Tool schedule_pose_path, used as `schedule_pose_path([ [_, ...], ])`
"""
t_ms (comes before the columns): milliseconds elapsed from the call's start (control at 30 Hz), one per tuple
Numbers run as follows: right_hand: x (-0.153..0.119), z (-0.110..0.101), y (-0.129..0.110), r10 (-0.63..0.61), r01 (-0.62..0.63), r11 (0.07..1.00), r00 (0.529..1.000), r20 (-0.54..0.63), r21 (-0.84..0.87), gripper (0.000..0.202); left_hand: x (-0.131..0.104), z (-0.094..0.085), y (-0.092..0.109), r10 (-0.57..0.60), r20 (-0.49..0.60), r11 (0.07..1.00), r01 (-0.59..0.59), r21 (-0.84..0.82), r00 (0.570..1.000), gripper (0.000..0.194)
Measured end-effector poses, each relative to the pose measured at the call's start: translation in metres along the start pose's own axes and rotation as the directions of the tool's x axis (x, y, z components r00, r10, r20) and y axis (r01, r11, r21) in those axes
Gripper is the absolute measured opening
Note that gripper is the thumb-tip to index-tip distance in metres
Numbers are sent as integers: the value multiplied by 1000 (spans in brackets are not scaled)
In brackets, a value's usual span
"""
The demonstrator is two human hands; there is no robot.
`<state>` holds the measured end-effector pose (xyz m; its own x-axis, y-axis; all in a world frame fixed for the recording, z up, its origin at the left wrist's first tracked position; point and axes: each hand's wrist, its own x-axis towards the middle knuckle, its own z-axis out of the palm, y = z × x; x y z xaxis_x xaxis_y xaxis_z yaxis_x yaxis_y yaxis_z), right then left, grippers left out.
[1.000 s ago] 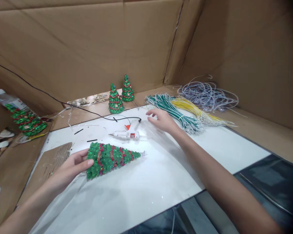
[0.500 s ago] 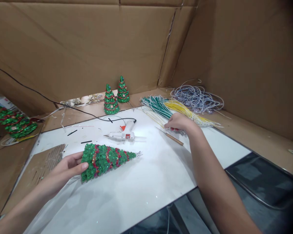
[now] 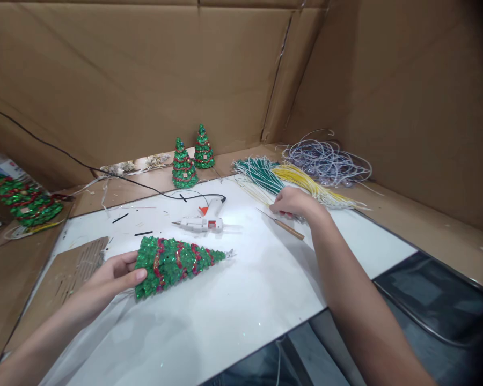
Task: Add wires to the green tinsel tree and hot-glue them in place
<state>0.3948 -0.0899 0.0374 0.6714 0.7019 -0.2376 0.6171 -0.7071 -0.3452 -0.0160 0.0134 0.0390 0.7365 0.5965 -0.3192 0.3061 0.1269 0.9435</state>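
Note:
My left hand point(image 3: 123, 274) grips the wide base of a glittery green Christmas tree ornament point(image 3: 173, 265) with red garlands. The tree lies on its side above the white board, its clear star tip pointing right. My right hand point(image 3: 293, 203) is closed low over the board, beside the bundles of wire, with its fingertips pressed together. Small red and clear bits show beneath that hand; what its fingers hold is hidden. Just in front of it lies an awl point(image 3: 284, 226) with a wooden handle. A white hot glue gun point(image 3: 201, 222) rests on the board between the hands.
Two small Christmas trees point(image 3: 184, 166) stand at the back. Green wires point(image 3: 261, 174), yellow wires point(image 3: 301, 182) and a tangle of clear wire point(image 3: 326, 161) lie at the back right. Scored cardboard point(image 3: 70, 273) is at left, near another tree point(image 3: 28, 203). A black cord point(image 3: 145, 185) crosses the back.
The view has shifted very slightly. Both hands stay in nearly the same places; my right hand's fingers have moved a little over the small red bits.

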Motion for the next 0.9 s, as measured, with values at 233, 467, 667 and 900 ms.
schedule_pose_path([
  [233,-3,-4,-3,10,44,988,938,-347,149,18,0,-1,-3,-21,-23,1000,21,7,1000,42],
  [467,-4,-6,0,26,70,980,881,-472,184,20,0,0,-2,-26,-44,999,28,43,999,46],
  [667,-7,-7,-2,-7,77,981,931,-364,180,15,-1,0,0,-13,-26,1000,13,19,1000,43],
  [900,-3,-4,-2,-83,128,977,965,-247,171,25,0,-2,-2,-22,3,1000,22,-13,1000,45],
])
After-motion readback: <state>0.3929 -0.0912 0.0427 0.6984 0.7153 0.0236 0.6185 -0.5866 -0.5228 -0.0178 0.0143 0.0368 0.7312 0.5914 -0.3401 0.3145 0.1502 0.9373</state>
